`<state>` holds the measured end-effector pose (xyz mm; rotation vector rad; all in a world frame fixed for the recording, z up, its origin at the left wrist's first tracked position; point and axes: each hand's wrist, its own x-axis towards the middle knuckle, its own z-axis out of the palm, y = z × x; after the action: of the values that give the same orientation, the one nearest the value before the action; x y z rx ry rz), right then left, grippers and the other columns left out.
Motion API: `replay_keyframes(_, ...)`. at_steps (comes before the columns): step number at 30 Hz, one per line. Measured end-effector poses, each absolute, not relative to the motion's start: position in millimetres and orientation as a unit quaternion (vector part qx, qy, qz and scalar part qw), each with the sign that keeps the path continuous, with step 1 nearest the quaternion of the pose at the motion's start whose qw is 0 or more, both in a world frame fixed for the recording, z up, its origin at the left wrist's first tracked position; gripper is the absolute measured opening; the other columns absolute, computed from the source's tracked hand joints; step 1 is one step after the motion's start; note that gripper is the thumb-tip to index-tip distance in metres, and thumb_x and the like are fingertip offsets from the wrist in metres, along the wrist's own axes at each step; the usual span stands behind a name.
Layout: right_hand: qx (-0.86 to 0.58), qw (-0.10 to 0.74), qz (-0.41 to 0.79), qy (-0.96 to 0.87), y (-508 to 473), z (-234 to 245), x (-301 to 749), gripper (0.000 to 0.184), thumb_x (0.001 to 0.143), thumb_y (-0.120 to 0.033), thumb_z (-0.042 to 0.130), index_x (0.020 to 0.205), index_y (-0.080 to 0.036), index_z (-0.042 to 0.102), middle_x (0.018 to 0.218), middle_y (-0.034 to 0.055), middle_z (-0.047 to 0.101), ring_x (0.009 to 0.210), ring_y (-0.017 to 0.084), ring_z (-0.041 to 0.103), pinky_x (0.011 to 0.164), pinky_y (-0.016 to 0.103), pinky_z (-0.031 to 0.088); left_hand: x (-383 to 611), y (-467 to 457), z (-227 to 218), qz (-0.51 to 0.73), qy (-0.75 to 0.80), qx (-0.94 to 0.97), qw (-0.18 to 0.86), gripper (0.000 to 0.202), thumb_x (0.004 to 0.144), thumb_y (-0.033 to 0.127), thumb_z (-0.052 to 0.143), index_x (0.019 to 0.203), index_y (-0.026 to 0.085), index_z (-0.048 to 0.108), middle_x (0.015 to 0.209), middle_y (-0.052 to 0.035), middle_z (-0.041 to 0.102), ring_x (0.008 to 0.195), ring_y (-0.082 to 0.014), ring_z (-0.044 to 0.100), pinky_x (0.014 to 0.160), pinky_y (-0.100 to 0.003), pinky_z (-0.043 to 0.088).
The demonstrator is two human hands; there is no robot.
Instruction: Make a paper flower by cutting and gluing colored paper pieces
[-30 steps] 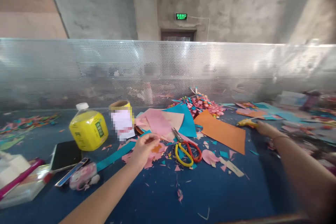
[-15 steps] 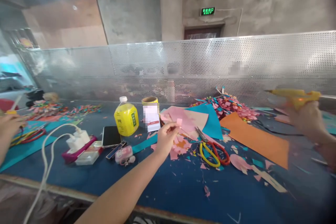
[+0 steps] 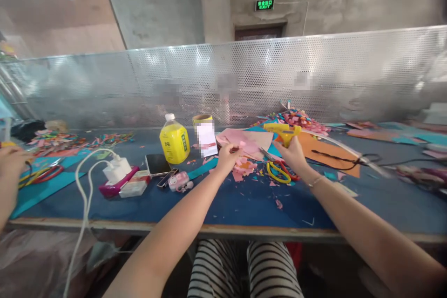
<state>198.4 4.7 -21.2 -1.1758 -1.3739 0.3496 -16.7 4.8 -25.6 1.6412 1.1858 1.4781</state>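
Note:
My left hand (image 3: 229,154) pinches a small pink piece (image 3: 241,144) above the table, in front of pink sheets (image 3: 256,142). My right hand (image 3: 292,151) is wrapped round the handle of a yellow glue gun (image 3: 282,129), whose nozzle points left toward my left hand; the two stay apart. A clear glue stick (image 3: 335,143) trails from the gun's back. Below the gun lie scissors (image 3: 279,172) with one yellow and one red handle loop. Pink scraps (image 3: 242,167) are heaped just below my left hand.
A yellow drink bottle (image 3: 173,142), a phone (image 3: 157,165) and a purple power strip (image 3: 117,186) with white cables stand left. Cut pieces (image 3: 300,118) are piled behind an orange sheet (image 3: 335,156). At the left edge is another person's hand (image 3: 10,172). A perforated metal screen (image 3: 157,84) runs behind.
My right hand has brought the glue gun from the far right in toward the middle, close to my left hand. The view has shifted, and my legs now show below the table.

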Motion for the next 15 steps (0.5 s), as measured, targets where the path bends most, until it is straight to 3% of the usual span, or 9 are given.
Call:
replay_keyframes(5,-0.626,0.490,0.054,-0.604,-2.3,-35.2,195.3,0.041,0.062,-0.055,0.056,0.076,-0.018,0.046,0.062,0.0003,0.051,0.059,0.015,0.048,0.052,0.026,0.035,-14.7,6.1,-25.6,0.532,0.433,0.656,0.316,0.008,0.062,0.021,0.063,0.066,0.014,0.062,0.063,-0.0012,0.062,0.065,-0.0147,0.058,0.066,-0.027,0.044)
replay_keyframes(15,-0.675,0.342,-0.038,-0.652,-8.1,-27.6,186.7,0.033,0.074,-0.046,0.043,0.082,-0.016,0.051,0.073,0.0085,0.060,0.071,0.021,0.057,0.059,0.028,0.039,-8.1,4.8,-25.1,0.534,0.432,0.645,0.335,0.008,0.060,0.019,0.065,0.065,0.014,0.061,0.060,0.0001,0.060,0.062,-0.0134,0.056,0.062,-0.026,0.043)
